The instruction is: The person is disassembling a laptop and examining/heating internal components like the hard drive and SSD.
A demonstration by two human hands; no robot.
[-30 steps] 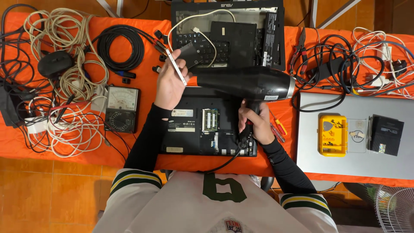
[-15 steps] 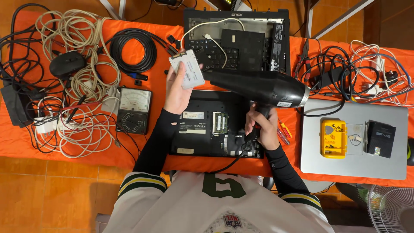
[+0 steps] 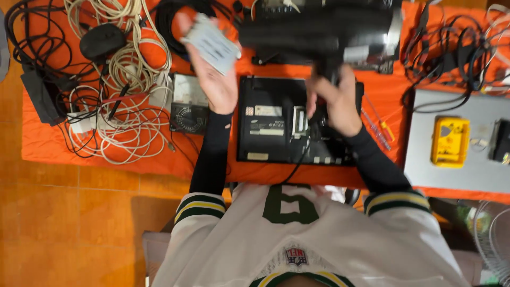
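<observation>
- Tangled white and black cables cover the left end of the orange-covered table, with a black mouse near the far edge.
- An analog multimeter lies just left of the left forearm.
- The left hand is raised over the table, fingers closed around a small grey rectangular module.
- An opened black laptop, underside up, sits at the near edge between the forearms.
- The right hand grips the handle of a black hair dryer held above the laptop.
- A yellow box rests on a grey laptop at the right end.
</observation>
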